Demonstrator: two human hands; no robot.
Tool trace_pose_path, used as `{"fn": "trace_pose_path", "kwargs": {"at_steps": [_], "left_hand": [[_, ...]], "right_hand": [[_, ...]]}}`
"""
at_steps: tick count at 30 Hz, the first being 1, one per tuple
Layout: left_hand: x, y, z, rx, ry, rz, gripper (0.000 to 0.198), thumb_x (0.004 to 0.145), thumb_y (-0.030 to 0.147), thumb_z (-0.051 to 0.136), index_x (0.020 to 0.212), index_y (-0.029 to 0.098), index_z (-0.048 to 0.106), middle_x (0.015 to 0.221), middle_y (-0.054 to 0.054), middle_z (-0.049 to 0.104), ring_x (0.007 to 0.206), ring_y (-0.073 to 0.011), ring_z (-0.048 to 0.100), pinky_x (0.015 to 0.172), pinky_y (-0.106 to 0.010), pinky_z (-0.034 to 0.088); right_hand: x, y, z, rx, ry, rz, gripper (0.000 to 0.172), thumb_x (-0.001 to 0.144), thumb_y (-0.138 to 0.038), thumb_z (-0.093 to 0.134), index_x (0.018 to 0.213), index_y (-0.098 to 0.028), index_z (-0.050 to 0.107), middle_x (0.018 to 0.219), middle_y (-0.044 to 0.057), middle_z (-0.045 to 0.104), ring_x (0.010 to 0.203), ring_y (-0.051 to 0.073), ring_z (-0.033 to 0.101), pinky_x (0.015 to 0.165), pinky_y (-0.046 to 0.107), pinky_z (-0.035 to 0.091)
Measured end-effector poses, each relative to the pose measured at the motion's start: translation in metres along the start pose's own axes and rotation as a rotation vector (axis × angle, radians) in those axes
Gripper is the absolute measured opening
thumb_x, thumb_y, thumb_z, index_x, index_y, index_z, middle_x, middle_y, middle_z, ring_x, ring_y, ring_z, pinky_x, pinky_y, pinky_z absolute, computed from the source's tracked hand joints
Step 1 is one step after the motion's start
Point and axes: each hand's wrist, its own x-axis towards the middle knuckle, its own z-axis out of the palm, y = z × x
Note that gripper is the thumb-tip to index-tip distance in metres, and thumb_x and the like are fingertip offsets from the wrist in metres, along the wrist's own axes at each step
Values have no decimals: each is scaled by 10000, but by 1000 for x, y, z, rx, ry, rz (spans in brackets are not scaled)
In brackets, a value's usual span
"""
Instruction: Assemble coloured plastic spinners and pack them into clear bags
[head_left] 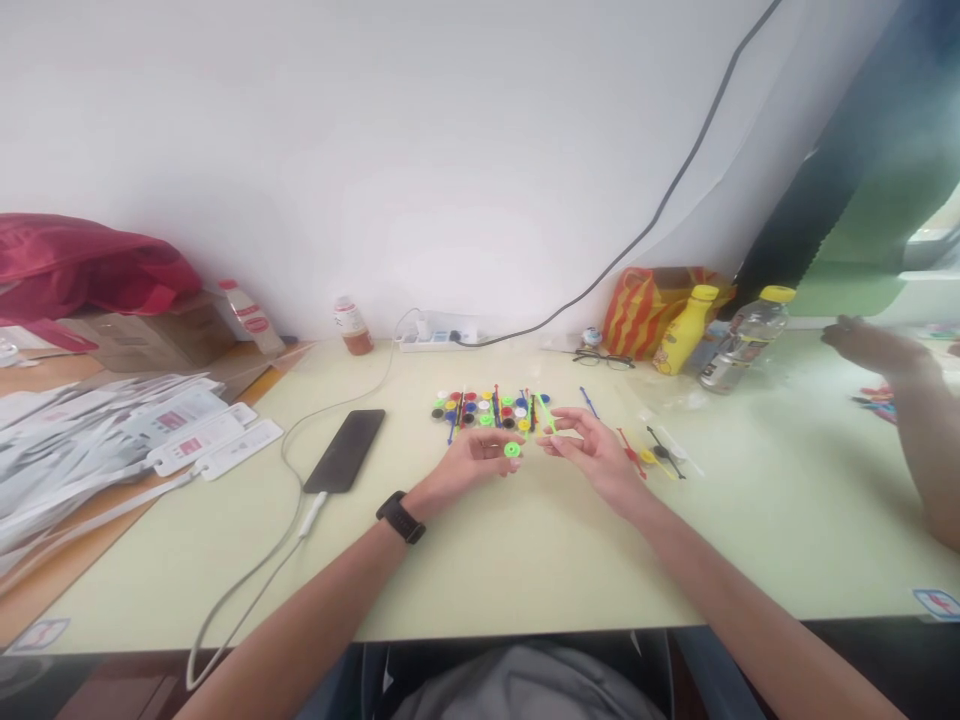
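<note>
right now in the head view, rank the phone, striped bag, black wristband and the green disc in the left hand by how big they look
1. striped bag, though the yellow bottle partly covers it
2. phone
3. black wristband
4. green disc in the left hand

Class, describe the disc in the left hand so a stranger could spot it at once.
Over the pale table, find the black wristband; just past it is the left hand. The bright green disc there is held, unlike the coloured discs lying behind.
</note>
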Motion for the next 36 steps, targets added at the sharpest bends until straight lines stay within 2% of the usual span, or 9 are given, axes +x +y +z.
{"fn": "trace_pose_path", "kwargs": {"at_steps": [2, 4, 7, 11, 14, 18, 24, 28, 36], "left_hand": [[0, -3, 0, 29, -10, 8, 426, 784, 353, 864, 1163, 185, 768, 890, -72, 759, 828, -204, 719, 786, -345, 580], [0, -5, 1, 63, -18, 11, 458, 794, 355, 859, 1209, 191, 756, 956, -87, 777, 907, -232, 735, 855, -382, 585], [-1, -3, 5, 103, -31, 38, 474, 808, 358, 851, 1240, 193, 747, 1109, -108, 777, 1052, -273, 730, 971, -439, 569], [-3, 1, 11, 183, -64, 113, 351, 881, 376, 782, 1192, 212, 773, 1228, -100, 757, 1164, -286, 699, 1071, -462, 531], [-2, -3, 13, 212, -21, 146, 334, 908, 378, 752, 1191, 201, 771, 1201, -110, 766, 1125, -281, 716, 1049, -465, 554], [-1, -11, 12, 287, 48, 196, 345, 893, 373, 769, 1178, 178, 769, 1169, -123, 765, 1084, -272, 724, 1019, -450, 577], [-3, -8, 11, 426, -7, 293, 276, 945, 339, 702, 1178, 207, 770, 1119, -100, 762, 1017, -226, 720, 947, -380, 600], [-5, -7, 9, 580, 6, 368, 221, 961, 292, 675, 1149, 242, 780, 1051, -73, 766, 958, -206, 704, 892, -348, 584], [-6, -8, 11, 648, 3, 366, 221, 967, 262, 657, 1153, 264, 777, 1070, -62, 775, 952, -208, 711, 873, -335, 557]], "right_hand": [[-1, 1, -1, -7, -35, 33, 367, 853, -514, 782, 1062, -232, 676, 1148, 69, 703, 986, 226, 755, 960, 396, 568], [-1, 1, 0, -56, -88, 41, 325, 855, -511, 778, 965, -213, 708, 1042, 61, 733, 914, 210, 739, 896, 373, 569], [-3, 0, 4, -175, -142, -24, 276, 882, -477, 753, 940, -207, 748, 936, 52, 734, 853, 201, 688, 806, 354, 546], [-4, 1, 10, -330, -142, -130, 228, 909, -438, 713, 918, -218, 771, 942, 64, 713, 859, 214, 651, 740, 344, 514], [-4, 2, 11, -384, -125, -151, 212, 920, -420, 691, 928, -222, 766, 925, 61, 704, 801, 202, 626, 679, 328, 491], [-4, 1, 9, -407, -151, -140, 194, 936, -389, 665, 942, -219, 759, 956, 63, 710, 832, 205, 631, 695, 325, 487], [-5, 1, 8, -437, -182, -137, 202, 941, -390, 650, 924, -212, 743, 924, 53, 683, 785, 190, 601, 682, 322, 475], [-5, 5, 10, -443, -189, -134, 211, 949, -395, 629, 936, -213, 734, 920, 55, 666, 802, 199, 608, 698, 330, 484], [-7, 7, 12, -437, -216, -143, 211, 960, -388, 603, 913, -212, 711, 916, 60, 640, 811, 204, 606, 690, 331, 486]]}}
